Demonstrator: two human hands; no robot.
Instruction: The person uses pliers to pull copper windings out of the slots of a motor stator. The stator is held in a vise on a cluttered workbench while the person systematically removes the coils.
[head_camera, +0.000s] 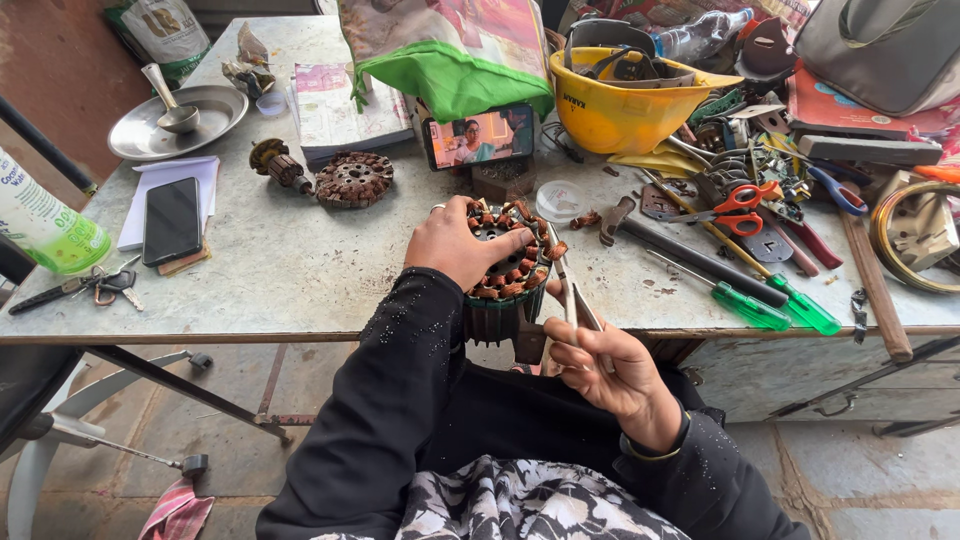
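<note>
Stator (505, 275) at table edge (300, 335) — left hand (455, 245) gripping.

Both arms wear long black fabric sleeves (400, 400) flecked with tiny glittering specks. A thin gold-coloured bangle (648, 452) circles the right wrist, a ring (437, 208) sits on the left hand (455, 245), and a black-and-white patterned cloth (520, 500) covers the lap.

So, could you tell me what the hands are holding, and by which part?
The left hand grips the wound motor stator over its top rim. The right hand pinches a thin pale strip at its lower end.
</note>
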